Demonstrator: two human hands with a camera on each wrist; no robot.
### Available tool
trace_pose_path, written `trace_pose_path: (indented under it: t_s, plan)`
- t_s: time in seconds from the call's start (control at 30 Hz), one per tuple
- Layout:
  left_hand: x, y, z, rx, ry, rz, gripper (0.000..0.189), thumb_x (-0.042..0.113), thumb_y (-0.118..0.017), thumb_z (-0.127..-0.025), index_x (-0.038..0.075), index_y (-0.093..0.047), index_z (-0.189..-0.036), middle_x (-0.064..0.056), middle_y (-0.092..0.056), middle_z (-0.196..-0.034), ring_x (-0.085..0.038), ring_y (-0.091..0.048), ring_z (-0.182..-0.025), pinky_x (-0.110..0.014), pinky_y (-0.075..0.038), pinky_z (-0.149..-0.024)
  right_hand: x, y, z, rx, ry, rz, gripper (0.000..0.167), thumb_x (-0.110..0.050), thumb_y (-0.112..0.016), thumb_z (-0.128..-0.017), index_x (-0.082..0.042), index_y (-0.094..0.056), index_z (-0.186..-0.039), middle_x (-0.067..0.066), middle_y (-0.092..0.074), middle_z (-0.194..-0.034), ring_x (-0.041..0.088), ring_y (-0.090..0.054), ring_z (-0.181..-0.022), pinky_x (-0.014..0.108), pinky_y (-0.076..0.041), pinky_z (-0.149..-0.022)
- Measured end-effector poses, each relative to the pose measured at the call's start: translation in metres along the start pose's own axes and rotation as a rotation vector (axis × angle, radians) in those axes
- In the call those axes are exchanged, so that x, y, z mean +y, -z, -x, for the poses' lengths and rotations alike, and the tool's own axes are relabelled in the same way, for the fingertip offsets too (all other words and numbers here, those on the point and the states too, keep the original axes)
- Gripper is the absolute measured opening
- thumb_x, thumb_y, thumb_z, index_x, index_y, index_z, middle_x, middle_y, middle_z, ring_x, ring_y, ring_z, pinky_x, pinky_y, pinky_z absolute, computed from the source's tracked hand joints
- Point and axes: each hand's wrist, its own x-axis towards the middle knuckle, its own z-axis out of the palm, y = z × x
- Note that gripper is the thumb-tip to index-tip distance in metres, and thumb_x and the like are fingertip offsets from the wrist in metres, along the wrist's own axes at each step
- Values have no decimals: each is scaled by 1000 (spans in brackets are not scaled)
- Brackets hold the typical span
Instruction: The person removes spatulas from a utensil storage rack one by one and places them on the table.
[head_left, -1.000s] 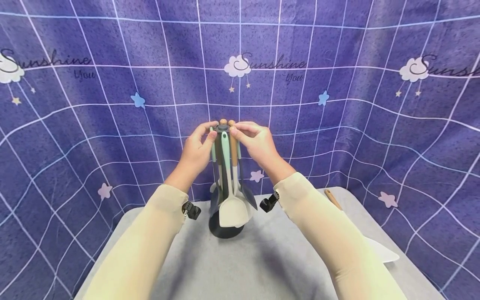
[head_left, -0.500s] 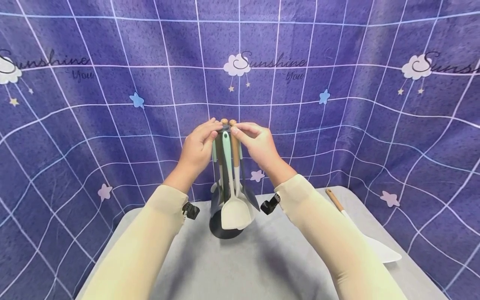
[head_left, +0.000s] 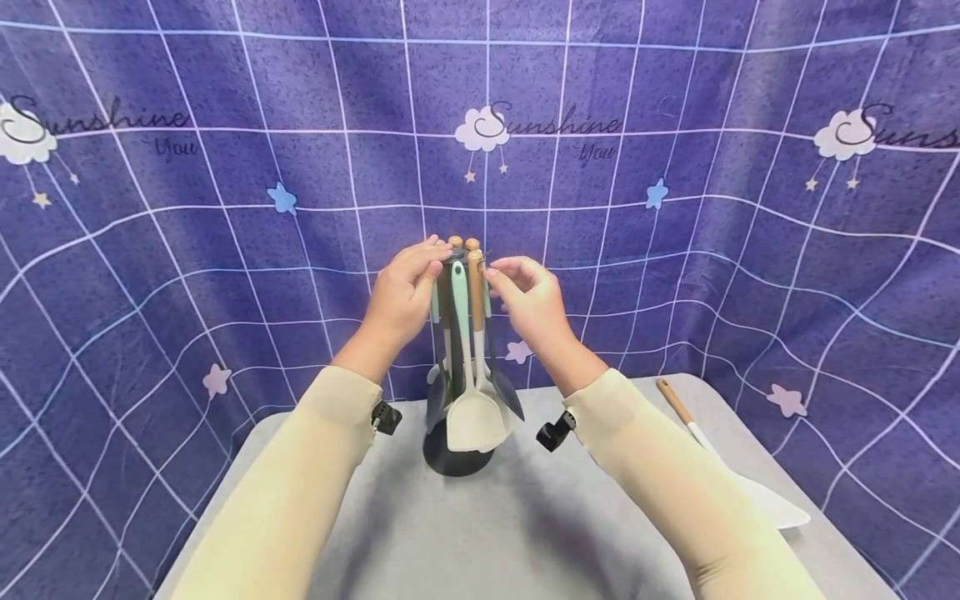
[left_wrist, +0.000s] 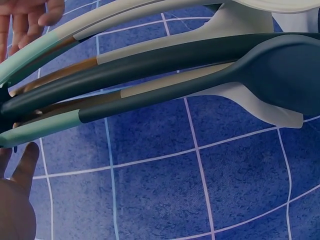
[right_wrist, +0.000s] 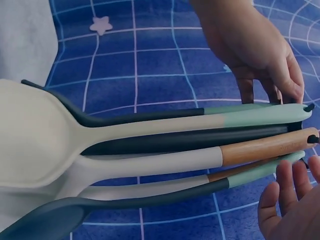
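Observation:
A black utensil stand [head_left: 457,460] carries several hanging utensils around its post. My left hand [head_left: 399,293] holds the stand's top, fingers over the upper rim and thumb at the near side. Just right of the top, my right hand [head_left: 534,298] has its fingers loosely bent, fingertips beside a mint handle [right_wrist: 255,173]. Near it hangs a wooden-handled white utensil [right_wrist: 270,146], its hole over a hook. In front hangs a white turner [head_left: 476,421] with a mint handle. A dark blue spoon-like head [left_wrist: 285,72] fills the right of the left wrist view.
On the grey table [head_left: 420,542], a white utensil with a wooden handle [head_left: 677,402] lies to the right, partly behind the right sleeve. A purple gridded curtain [head_left: 337,167] stands behind and at both sides.
My right hand has come off the wooden handle and shifted slightly right, leaving that handle hanging. The left fingers have moved further over the stand's top.

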Motion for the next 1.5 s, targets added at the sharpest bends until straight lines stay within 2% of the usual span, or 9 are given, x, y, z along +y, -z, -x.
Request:
trace_pose_path:
  t_s: [0.1, 0.23, 0.43, 0.6, 0.77, 0.9, 1.1, 1.5]
  plan:
    - [-1, 0, 0, -6, 5, 2, 31, 15, -63, -116, 4, -78, -140, -19, -74, -151, -33, -60, -158, -44, -41, -140, 3, 1, 8, -29, 11, 3, 19, -22, -73, -110, -5, -78, -118, 20, -84, -113, 41, -82, -98, 27, -65, -70]
    - [-1, 0, -1, -15, 15, -5, 31, 15, -63, -116, 4, -78, -141, -16, -75, -151, -33, -60, -158, -44, -40, -140, 7, -2, 18, -78, 17, 20, 18, -21, -71, -111, -5, -77, -117, 19, -85, -107, 30, -84, -92, 28, -67, -71]
    - [0, 1, -2, -29, 31, -16, 32, 17, -62, -117, 6, -78, -142, -13, -75, -152, -32, -59, -159, -45, -40, -140, 12, -6, 32, -110, 22, 107, 22, -27, -72, -111, -8, -81, -120, 13, -87, -104, 29, -86, -93, 27, -68, -74]
    - [-1, 2, -3, -29, 32, -20, 32, 17, -61, -117, 4, -77, -142, -15, -75, -152, -33, -59, -159, -45, -39, -140, 14, -15, 41, -121, 58, 209, 24, -26, -75, -110, -8, -83, -123, 11, -88, -105, 30, -86, -90, 35, -70, -80]
    - [1, 2, -3, -34, 36, -22, 33, 18, -60, -118, 5, -77, -143, -14, -75, -152, -32, -58, -160, -45, -39, -140, 15, -21, 48, -131, 43, 310, 30, -30, -76, -110, -9, -82, -130, 8, -89, -115, 25, -85, -98, 45, -71, -92]
    - [1, 2, -3, -40, 38, -28, 33, 19, -59, -118, 6, -77, -143, -13, -75, -153, -31, -57, -160, -45, -39, -141, 18, -25, 50, -144, 24, 330, 37, -33, -77, -109, -9, -79, -137, 9, -88, -121, 25, -85, -107, 48, -71, -99]
    - [3, 2, -3, -44, 45, -31, 34, 19, -59, -118, 6, -76, -144, -13, -74, -154, -30, -57, -161, -45, -39, -141, 21, -30, 52, -149, 36, 356, 41, -31, -76, -110, -6, -75, -143, 11, -88, -119, 27, -85, -108, 50, -71, -98]
    - [3, 2, -2, -43, 60, -25, 33, 17, -60, -118, 5, -76, -144, -16, -72, -156, -31, -56, -161, -46, -38, -141, 24, -34, 53, -153, 54, 376, 36, -24, -76, -111, -4, -75, -142, 13, -88, -119, 27, -86, -107, 47, -72, -95]
